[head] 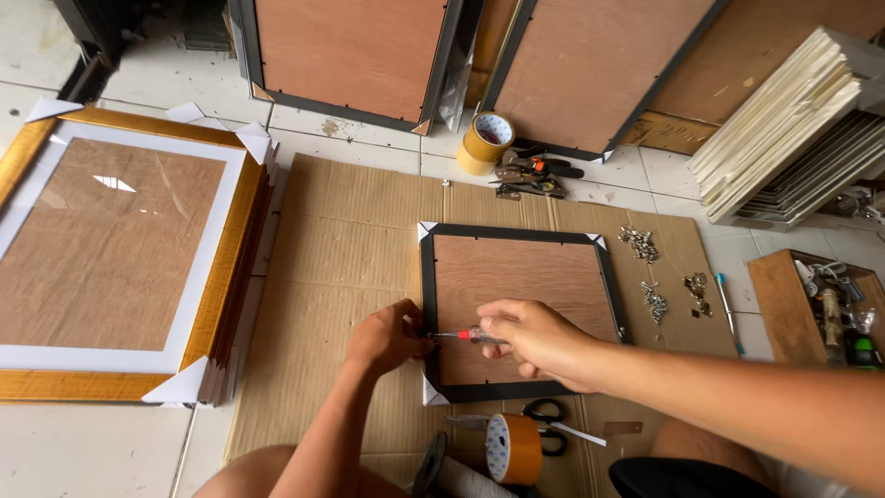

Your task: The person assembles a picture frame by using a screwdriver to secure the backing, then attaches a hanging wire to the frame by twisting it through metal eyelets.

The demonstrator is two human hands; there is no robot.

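Both hands (461, 337) work beside a wooden box (784, 304) holding small tools (834, 309)

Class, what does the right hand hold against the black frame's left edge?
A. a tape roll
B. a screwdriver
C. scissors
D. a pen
B: the right hand grips a screwdriver whose tip meets the black frame by the left hand.

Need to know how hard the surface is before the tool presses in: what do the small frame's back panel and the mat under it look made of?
The back panel looks like thin plywood or hardboard: matt reddish-brown with faint grain. Its black frame may be wood or plastic; I cannot tell. The mat is corrugated cardboard, tan and ribbed.
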